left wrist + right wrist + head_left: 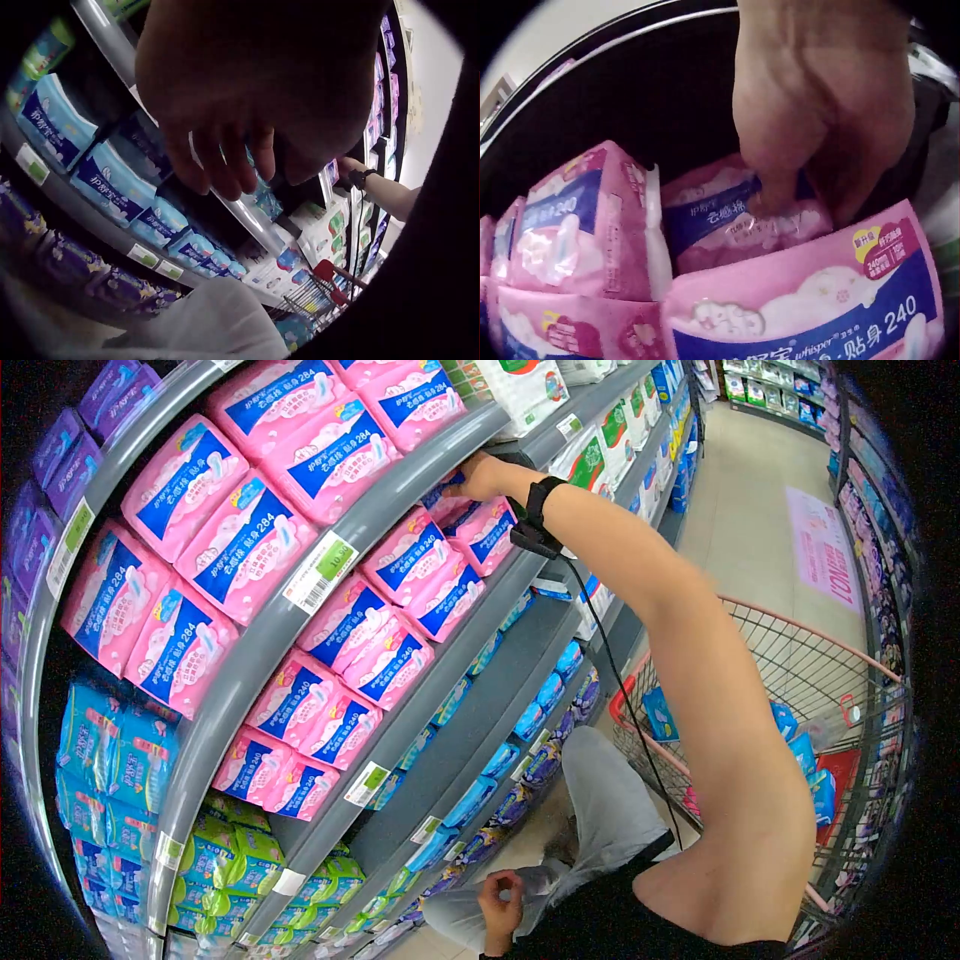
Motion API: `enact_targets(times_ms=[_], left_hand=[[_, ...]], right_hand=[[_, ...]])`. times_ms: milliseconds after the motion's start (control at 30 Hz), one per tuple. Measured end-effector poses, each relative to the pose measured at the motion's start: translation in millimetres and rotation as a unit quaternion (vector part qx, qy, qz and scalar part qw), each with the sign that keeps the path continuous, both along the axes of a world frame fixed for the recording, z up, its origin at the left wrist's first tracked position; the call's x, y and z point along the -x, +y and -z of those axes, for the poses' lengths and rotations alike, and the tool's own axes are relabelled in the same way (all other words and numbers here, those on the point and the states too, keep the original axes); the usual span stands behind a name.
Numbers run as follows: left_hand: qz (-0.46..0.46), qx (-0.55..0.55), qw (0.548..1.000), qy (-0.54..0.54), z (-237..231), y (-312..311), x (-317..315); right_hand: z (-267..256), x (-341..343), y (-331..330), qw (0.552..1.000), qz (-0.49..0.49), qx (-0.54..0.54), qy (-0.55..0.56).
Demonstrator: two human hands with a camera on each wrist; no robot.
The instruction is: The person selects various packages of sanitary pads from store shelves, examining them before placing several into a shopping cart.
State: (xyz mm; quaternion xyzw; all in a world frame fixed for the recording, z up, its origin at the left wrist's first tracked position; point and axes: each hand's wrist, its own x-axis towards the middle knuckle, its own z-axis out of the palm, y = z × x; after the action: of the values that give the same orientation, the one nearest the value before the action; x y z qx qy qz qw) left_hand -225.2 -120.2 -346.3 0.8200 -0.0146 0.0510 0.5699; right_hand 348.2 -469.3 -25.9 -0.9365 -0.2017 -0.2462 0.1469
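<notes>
My right hand point(484, 477) reaches into the shelf bay of pink sanitary pad packs at the end of the row. In the right wrist view, the right hand point(821, 112) grips a pink pack of sanitary pads point(727, 244) lying behind the front stack; some fingertips are hidden. A pink 240 pack point(802, 300) stands right before it, and another pink pack point(585, 221) is to its left. My left hand point(499, 905) hangs low by my legs, fingers loosely curled around nothing. Blue packs point(112, 184) show beyond it in the left wrist view.
A wire shopping cart point(780, 630) with several blue packs stands at my right. Pink 284 packs point(250, 545) fill the shelf above, behind a grey shelf edge point(365, 525). Green packs point(240, 855) sit lower left. A cable point(615, 660) hangs from the right wrist.
</notes>
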Motion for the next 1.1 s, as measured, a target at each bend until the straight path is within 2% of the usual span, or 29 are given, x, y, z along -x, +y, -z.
enact_targets(times_ms=[67, 100, 133, 233, 300, 433, 500, 600, 667, 700, 733, 767, 800, 867, 900, 933, 1000, 1067, 1100], left_hand=[[0.014, -0.02, 1.0, -0.007, -10, 1, -1], [0.008, -0.025, 1.0, 0.0, -10, 2, -2], [0.002, -0.029, 1.0, 0.008, -8, 2, -1], [-0.017, -0.015, 0.999, 0.03, 12, 7, 5], [-0.019, -0.023, 0.999, 0.032, 9, 5, 5], [0.004, -0.069, 0.997, 0.017, -14, -6, -4], [0.024, -0.066, 0.997, 0.014, -14, -7, -5], [0.046, -0.047, 0.998, 0.009, 4, -3, -6], [0.041, -0.031, 0.999, -0.003, 6, -11, -10], [0.056, -0.062, 0.996, 0.032, 4, -11, -10], [0.072, -0.077, 0.994, 0.024, 3, -11, -11], [0.09, -0.089, 0.992, 0.017, 3, -12, -12], [0.109, -0.1, 0.989, 0.013, 6, -16, -11], [0.131, -0.084, 0.988, 0.02, 17, -17, -10], [0.155, -0.087, 0.984, 0.025, 13, -17, -11], [0.17, -0.085, 0.982, 0.022, 13, -19, -11], [0.178, -0.059, 0.982, 0.026, 16, -22, -14], [0.174, -0.036, 0.983, 0.034, 23, -24, -15], [0.17, -0.026, 0.984, 0.042, 28, -25, -16]], right_hand=[[-7, 5, 2, 0.999, -0.025, 0.016, 0.04], [1, -22, 4, 0.996, 0.018, 0.065, 0.06], [10, -43, 3, 0.992, 0.018, 0.119, 0.031], [16, -47, 5, 0.998, 0.02, 0.064, 0.0], [19, -41, 5, 0.998, 0.001, 0.042, -0.05], [29, -48, 9, 0.992, 0.07, 0.039, -0.102], [30, -35, 6, 0.988, 0.103, 0.001, -0.119], [16, 26, -3, 0.989, 0.047, -0.046, -0.131], [16, 68, -16, 0.981, 0.008, -0.169, -0.096], [19, 93, -24, 0.98, -0.002, -0.172, -0.097], [22, 121, -33, 0.98, -0.01, -0.173, -0.095], [25, 153, -44, 0.97, -0.032, -0.238, 0.032], [28, 186, -56, 0.938, -0.046, -0.302, 0.161], [38, 262, -82, 0.885, -0.048, -0.351, 0.303], [52, 295, -96, 0.873, -0.019, -0.345, 0.344], [65, 325, -113, 0.88, 0.015, -0.3, 0.368], [98, 374, -153, 0.853, 0.082, -0.267, 0.441], [134, 417, -185, 0.814, 0.173, -0.18, 0.525], [163, 440, -210, 0.82, 0.141, -0.084, 0.548]])
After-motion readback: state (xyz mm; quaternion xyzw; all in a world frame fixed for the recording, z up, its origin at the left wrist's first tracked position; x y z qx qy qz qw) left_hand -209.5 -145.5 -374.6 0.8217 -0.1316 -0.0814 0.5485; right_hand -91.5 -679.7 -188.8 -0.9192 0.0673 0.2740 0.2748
